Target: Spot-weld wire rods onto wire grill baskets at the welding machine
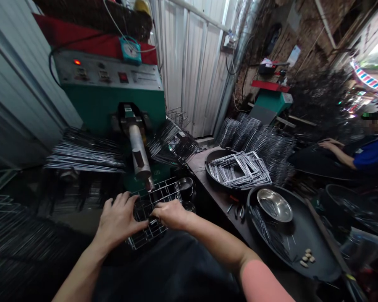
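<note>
A wire rack (168,193) of crossed metal rods lies under the tip of the machine's metal arm (138,151), close in front of my body. My left hand (119,218) is at the rack's left side, thumb stretched to the right and fingers apart, with nothing visibly gripped. My right hand (170,214) is closed over the middle of the rack, its fingers pinched on something too small to make out. The green machine (107,100) stands just beyond both hands.
Wire frames are stacked on the left (85,157). To the right are a black tray of frames (214,178), pliers (239,212) and a larger black tray (324,268) holding a steel bowl (274,204). A person in blue (371,153) sits far right.
</note>
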Demonstrator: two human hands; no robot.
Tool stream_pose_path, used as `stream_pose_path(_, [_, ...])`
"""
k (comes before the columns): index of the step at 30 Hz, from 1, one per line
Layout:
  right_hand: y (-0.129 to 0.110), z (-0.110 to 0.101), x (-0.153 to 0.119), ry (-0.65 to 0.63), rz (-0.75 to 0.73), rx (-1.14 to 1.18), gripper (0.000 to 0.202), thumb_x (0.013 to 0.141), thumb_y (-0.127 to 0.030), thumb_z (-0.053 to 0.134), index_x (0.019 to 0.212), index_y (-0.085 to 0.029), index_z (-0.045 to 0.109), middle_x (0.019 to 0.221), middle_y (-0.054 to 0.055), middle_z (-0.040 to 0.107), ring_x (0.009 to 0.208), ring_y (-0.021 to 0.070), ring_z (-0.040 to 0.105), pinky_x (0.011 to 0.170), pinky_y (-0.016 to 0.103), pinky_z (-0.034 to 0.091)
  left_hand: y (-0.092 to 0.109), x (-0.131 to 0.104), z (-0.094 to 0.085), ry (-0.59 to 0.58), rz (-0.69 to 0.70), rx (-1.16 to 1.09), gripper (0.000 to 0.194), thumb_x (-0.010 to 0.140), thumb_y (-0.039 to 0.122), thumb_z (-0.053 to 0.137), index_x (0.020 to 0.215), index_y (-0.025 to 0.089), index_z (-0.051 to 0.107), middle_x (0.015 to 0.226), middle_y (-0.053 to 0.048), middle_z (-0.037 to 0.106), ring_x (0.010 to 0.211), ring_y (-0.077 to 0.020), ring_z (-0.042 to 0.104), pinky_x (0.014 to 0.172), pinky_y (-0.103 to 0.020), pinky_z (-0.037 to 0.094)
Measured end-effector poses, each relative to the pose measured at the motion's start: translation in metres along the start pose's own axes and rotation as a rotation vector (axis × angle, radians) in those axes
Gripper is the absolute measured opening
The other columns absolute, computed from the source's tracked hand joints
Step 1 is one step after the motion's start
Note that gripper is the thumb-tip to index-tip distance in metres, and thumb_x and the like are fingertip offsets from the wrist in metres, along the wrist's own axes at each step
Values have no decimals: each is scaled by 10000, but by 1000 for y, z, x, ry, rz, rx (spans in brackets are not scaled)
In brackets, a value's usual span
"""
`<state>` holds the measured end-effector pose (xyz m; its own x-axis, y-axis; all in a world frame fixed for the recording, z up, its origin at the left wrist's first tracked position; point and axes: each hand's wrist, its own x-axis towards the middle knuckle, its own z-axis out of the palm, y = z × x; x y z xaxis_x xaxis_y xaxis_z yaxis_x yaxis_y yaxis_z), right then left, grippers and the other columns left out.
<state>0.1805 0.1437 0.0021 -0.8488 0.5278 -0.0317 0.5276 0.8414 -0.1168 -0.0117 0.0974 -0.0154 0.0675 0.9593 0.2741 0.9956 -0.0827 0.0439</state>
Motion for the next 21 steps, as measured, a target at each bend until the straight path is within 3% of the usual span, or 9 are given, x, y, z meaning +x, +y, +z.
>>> stream_pose_path(4, [4, -4, 8, 2, 2, 0, 240, 946, -192, 546, 1118, -217, 711, 1086, 44, 733, 934, 197, 700, 565, 288, 467, -4, 10, -2, -28, -15, -10, 656, 636, 487, 624, 1188, 132, 619, 1290, -247, 619, 1214, -408, 558, 979, -527, 434])
stream_pose_path(10, [1, -7, 9, 10, 28, 8, 211, 958, -219, 564, 1124, -234, 693, 1152, 21, 727, 995, 177, 698, 581, 258, 462, -6, 16, -4, -57, 0, -83, 534, 643, 466, 603, 1106, 207, 662, 1143, -157, 677, 1077, -368, 616, 881, -475, 470])
stream_pose_path(17, [-3, 2, 8, 46, 67, -60, 216, 982, -180, 498, 1107, -192, 674, 1032, 49, 730, 861, 175, 716, 540, 247, 469, -7, 20, -2, -48, -15, -67, 645, 651, 483, 581, 1178, 117, 652, 1220, -229, 639, 1158, -410, 587, 946, -531, 452])
stream_pose_path(21, [4, 2, 26, 93, 114, -61, 218, 979, -185, 498, 1119, -210, 662, 1063, 49, 725, 879, 183, 720, 564, 248, 501, -15, 38, -4, -62, -71, -108, 611, 633, 494, 591, 1145, 172, 677, 1185, -193, 667, 1152, -417, 598, 940, -534, 467])
